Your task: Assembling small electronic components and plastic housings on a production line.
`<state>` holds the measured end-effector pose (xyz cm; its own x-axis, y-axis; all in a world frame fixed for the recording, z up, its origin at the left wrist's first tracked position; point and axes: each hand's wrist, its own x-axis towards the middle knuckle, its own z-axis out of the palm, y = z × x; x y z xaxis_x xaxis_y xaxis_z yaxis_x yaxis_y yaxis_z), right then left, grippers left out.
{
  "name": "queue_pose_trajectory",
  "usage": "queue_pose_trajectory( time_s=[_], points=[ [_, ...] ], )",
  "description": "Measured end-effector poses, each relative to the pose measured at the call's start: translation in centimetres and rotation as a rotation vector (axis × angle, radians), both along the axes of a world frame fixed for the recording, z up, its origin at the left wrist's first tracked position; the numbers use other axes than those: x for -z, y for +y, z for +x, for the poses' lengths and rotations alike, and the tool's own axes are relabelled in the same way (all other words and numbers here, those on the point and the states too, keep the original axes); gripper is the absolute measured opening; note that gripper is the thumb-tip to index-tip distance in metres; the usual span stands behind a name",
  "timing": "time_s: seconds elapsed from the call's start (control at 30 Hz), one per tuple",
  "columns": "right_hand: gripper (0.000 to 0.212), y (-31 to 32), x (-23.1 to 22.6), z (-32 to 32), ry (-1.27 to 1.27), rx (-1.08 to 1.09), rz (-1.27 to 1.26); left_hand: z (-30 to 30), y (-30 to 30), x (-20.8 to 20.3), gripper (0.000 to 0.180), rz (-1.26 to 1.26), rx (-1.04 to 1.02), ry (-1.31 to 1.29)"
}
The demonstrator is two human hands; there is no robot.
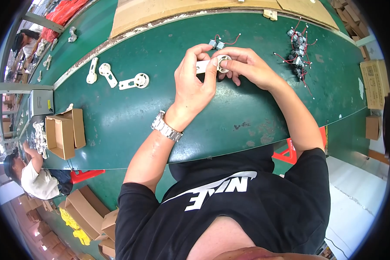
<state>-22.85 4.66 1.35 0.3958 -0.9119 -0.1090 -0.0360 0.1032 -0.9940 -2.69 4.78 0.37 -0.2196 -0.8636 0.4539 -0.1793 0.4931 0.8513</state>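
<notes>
An open cardboard box (64,132) sits at the left edge of the green work table (117,117), beside a heap of small white parts (40,138). Further in, three white plastic pieces (112,77) lie loose on the surface. Above the hands rest two small motors with red wires (221,42), and to the right lies a tangled pile of wired motors (299,54). Nothing blocks the hands. The left hand (195,84), wearing a metal watch (166,127), pinches the flat end of a white plastic part (212,65) between thumb and fingers. The right hand (247,65) grips its round ringed end with curled fingertips. The part is held just above the table, between both hands, near the far middle.
</notes>
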Motion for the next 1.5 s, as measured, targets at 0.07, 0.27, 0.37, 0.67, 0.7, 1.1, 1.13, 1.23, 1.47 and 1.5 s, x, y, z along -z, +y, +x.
queue_pose_trajectory(
  time_s=[0.07, 0.27, 0.37, 0.67, 0.7, 1.1, 1.13, 1.23, 1.47, 1.5],
  points=[
    [0.03, -0.1, 0.2, 0.0, 0.001, -0.002, -0.005, 0.0, 0.0, 0.0, 0.027, 0.003, 0.001, -0.001],
    [0.029, 0.0, 1.0, 0.1, 0.048, 0.055, -0.037, -0.2, 0.0, 0.4, 0.027, -0.013, 0.008, -0.027],
    [0.03, 0.0, 1.0, 0.4, 0.101, 0.064, -0.035, -0.1, -0.2, 0.5, 0.027, -0.012, 0.001, -0.044],
    [0.038, -0.5, 0.7, -0.7, -0.01, -0.068, 0.017, 0.5, -1.1, 0.4, 0.034, 0.162, 0.008, 0.031],
    [0.037, -0.5, 0.6, -0.8, -0.009, -0.085, 0.013, 0.6, -1.2, 0.5, 0.034, 0.176, 0.012, 0.046],
    [0.03, -0.5, 0.6, 0.1, 0.054, -0.063, 0.028, 0.7, -0.8, 0.0, 0.034, 0.163, 0.031, 0.064],
    [0.03, -0.5, 0.7, 0.2, 0.044, -0.058, 0.024, 0.7, -0.7, 0.0, 0.034, 0.163, 0.028, 0.066],
    [0.028, -0.4, 0.9, -0.1, 0.019, -0.067, 0.03, 0.5, -0.6, 0.1, 0.032, 0.141, 0.041, 0.046],
    [0.026, -0.1, 0.9, 0.8, 0.052, 0.031, 0.055, 0.5, -0.6, 0.2, 0.029, 0.146, 0.005, 0.054],
    [0.026, -0.2, 0.8, 0.6, 0.049, 0.032, 0.056, 0.6, -0.7, 0.2, 0.029, 0.147, 0.006, 0.051]
  ],
)
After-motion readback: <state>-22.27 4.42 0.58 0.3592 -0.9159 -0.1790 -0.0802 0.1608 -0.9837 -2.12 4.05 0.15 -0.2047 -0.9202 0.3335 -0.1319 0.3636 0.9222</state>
